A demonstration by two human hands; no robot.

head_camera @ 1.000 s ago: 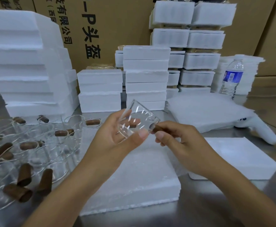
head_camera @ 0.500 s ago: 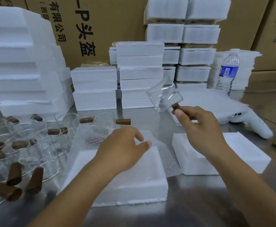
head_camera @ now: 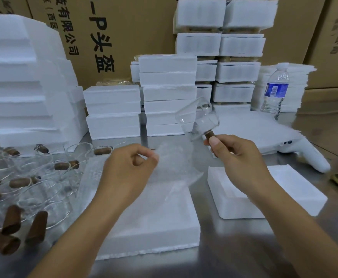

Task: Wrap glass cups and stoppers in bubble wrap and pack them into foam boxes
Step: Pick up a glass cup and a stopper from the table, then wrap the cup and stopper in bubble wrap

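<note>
My right hand (head_camera: pixel 238 159) grips the brown wooden handle of a clear glass cup (head_camera: pixel 198 121) and holds it tilted in the air above the table. My left hand (head_camera: pixel 130 169) pinches the edge of a sheet of bubble wrap (head_camera: pixel 174 167) and lifts it off the large foam box (head_camera: pixel 154 223) lying in front of me. A smaller foam box (head_camera: pixel 296 189) lies to the right, partly under my right wrist. Several more glass cups with brown handles (head_camera: pixel 29 189) crowd the table at the left.
Stacks of white foam boxes (head_camera: pixel 168 93) line the back, with a taller pile (head_camera: pixel 23 81) at the left. A water bottle (head_camera: pixel 274 91) stands at the back right. A white tape gun (head_camera: pixel 304 155) lies at the right. Cardboard cartons form the back wall.
The cup passed from both hands to my right hand alone, which lifted it to the right. My left hand dropped to the foam box and picked up the edge of the bubble wrap.
</note>
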